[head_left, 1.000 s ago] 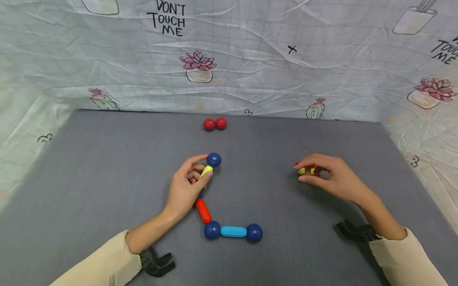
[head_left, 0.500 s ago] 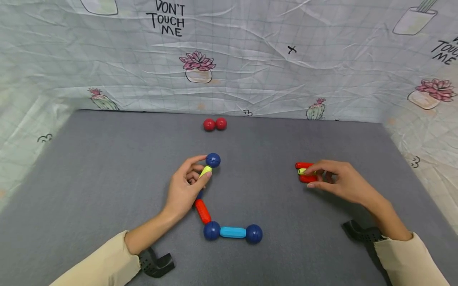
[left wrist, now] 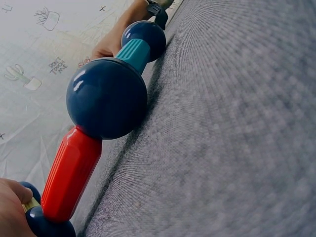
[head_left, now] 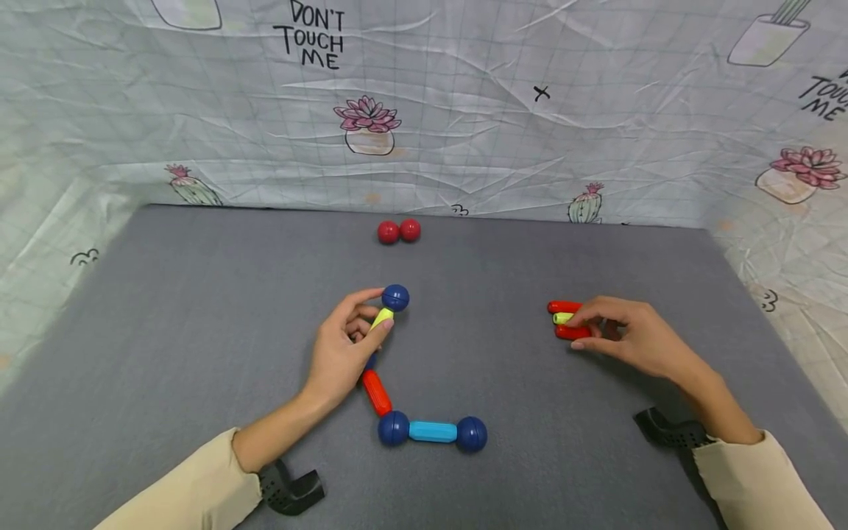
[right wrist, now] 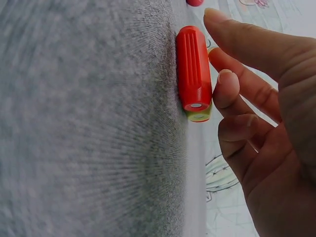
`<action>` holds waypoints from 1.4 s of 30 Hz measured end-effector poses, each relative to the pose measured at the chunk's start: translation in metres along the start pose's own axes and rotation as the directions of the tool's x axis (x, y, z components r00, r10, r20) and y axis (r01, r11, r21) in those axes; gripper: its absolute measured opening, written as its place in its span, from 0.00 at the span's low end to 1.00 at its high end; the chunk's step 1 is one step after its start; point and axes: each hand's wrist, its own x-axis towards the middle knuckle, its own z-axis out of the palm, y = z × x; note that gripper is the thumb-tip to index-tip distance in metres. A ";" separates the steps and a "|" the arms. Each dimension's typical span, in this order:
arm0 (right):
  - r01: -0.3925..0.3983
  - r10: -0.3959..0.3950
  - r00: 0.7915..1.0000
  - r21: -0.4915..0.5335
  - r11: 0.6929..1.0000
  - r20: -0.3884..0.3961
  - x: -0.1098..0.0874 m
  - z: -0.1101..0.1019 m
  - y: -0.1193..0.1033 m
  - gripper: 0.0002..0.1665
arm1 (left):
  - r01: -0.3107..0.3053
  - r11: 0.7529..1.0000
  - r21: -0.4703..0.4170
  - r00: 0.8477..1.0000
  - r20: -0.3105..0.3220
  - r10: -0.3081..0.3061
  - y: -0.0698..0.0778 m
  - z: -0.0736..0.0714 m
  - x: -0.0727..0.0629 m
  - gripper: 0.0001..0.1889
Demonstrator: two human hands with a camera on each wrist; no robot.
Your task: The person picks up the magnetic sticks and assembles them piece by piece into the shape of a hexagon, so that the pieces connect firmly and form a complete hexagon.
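Grey tabletop point(head_left: 477, 309): right hand point(head_left: 626, 331) has shifted, exposing red rods point(head_left: 570, 333).

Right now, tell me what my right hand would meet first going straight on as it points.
Your right hand would most likely meet the near red stick or the yellow stick beside it. Depth leaves unclear which comes first, or whether the hand is touching either now.
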 end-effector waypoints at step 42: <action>0.045 -0.045 0.999 -0.013 0.999 0.030 0.002 0.017 0.024 0.25 | -0.023 1.000 -0.004 1.000 0.001 0.023 -0.018 -0.001 0.002 0.21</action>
